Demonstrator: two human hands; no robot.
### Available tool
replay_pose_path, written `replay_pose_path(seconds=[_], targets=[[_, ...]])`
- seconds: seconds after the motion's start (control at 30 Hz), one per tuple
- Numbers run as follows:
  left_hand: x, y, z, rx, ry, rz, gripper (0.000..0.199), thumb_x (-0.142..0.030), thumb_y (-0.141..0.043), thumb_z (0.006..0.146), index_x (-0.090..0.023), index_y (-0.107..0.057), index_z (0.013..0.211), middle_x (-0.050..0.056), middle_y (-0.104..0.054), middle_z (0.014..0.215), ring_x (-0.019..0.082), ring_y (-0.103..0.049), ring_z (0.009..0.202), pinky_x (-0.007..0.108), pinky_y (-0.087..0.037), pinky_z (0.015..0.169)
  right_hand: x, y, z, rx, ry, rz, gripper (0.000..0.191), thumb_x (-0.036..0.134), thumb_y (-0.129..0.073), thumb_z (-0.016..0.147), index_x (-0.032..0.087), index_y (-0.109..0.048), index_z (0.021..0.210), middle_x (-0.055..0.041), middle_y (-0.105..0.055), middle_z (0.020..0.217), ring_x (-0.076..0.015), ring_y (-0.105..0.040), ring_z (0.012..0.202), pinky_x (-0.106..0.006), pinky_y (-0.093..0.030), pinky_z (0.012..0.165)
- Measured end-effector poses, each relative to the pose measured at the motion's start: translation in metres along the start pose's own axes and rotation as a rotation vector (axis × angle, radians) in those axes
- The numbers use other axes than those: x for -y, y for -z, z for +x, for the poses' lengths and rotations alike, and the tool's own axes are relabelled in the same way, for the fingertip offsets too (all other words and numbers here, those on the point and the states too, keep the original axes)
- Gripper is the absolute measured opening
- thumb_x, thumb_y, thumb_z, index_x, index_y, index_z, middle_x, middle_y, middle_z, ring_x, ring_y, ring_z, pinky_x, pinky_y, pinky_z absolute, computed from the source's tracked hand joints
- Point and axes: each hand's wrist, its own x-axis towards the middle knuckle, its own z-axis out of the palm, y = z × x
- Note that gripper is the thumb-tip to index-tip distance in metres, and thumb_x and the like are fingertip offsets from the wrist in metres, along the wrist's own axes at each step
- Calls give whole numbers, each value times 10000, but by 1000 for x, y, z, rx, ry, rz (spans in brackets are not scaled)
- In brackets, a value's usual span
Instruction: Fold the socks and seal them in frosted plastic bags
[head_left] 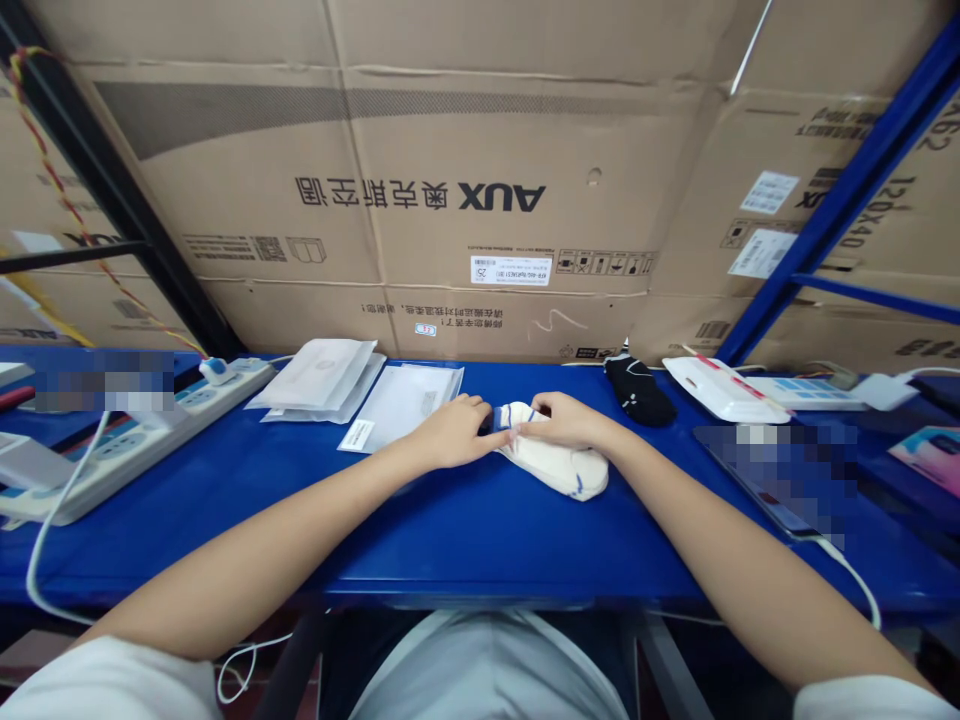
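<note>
On the blue surface [450,530], a power strip [127,450] and envelopes [397,405] lie left of the hands. The left hand [450,432] and right hand [570,420] meet at the cuff of a white sock [555,462], their fingers [480,418] narrow, pinching it from either side. The sock lies flat on the surface, just right of the envelopes. A black sock [637,390] lies just beyond it to the right.

Blue workbench [480,540], white power strip [135,445], envelopes [397,405], black sock [637,392], white sock [559,470]
</note>
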Motion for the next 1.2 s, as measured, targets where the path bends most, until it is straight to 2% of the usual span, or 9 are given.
replay_pose_path(seconds=[0.13,0.3,0.43,0.57,0.73,0.83,0.93,1.07,1.2], targets=[[6,1,4,33,90,-261,306,-350,-356,936,-162,-595,972,102,-653,960,266,-609,922,378,-457,821,5,-5,-1,12,117,402,356,496,-721,724,188,-551,781,28,-553,732,-119,-488,627,-232,-357,536],[10,2,5,-86,136,-632,490,-497,-349,970,-190,-492,1324,80,-626,1270,266,-582,1156,375,-442,969,15,-21,-3,-88,117,759,404,523,-741,716,198,-565,880,24,-601,767,-131,-562,648,-232,-424,551],[12,-2,7,-182,19,-672,502,-500,-415,961,-209,-495,1362,78,-562,1390,257,-527,1259,384,-396,1063,16,-29,-1,-93,17,885,431,524,-774,703,206,-593,930,7,-650,787,-154,-623,687,-240,-481,574],[15,-7,8,-171,-20,-612,492,-470,-449,952,-221,-519,1371,74,-563,1384,239,-509,1275,379,-351,1112,13,-32,-1,85,-34,901,460,565,-743,741,192,-659,997,-44,-721,874,-184,-671,763,-261,-523,650],[15,-3,11,-198,20,-638,489,-514,-452,931,-174,-652,1220,97,-662,1180,239,-589,1129,365,-416,1037,11,-36,-2,31,-22,781,538,675,-638,776,140,-693,792,-63,-727,779,-166,-645,664,-234,-461,558],[20,10,12,-245,170,-621,550,-558,-344,945,-161,-712,1040,97,-701,1047,235,-643,956,347,-484,891,10,-37,0,-52,-16,813,543,677,-665,744,142,-714,815,-64,-742,795,-188,-662,685,-252,-480,584],[34,26,9,-274,364,-344,514,-550,-343,926,-190,-707,883,92,-723,936,265,-662,875,342,-481,782,8,-36,3,-137,-32,924,536,667,-694,721,143,-727,833,-87,-758,847,-227,-695,762,-295,-530,675],[56,33,2,-48,583,83,431,-556,-456,843,-189,-673,783,154,-720,875,342,-664,877,367,-453,707,3,-34,8,-218,-92,1032,467,610,-729,723,149,-724,800,-105,-765,875,-254,-715,827,-325,-556,733],[67,31,1,132,568,113,329,-432,-474,823,-189,-607,645,154,-722,862,298,-662,804,330,-426,655,-1,-35,12,-226,-142,1100,350,510,-733,770,163,-727,817,-104,-768,930,-256,-723,866,-332,-570,765]])
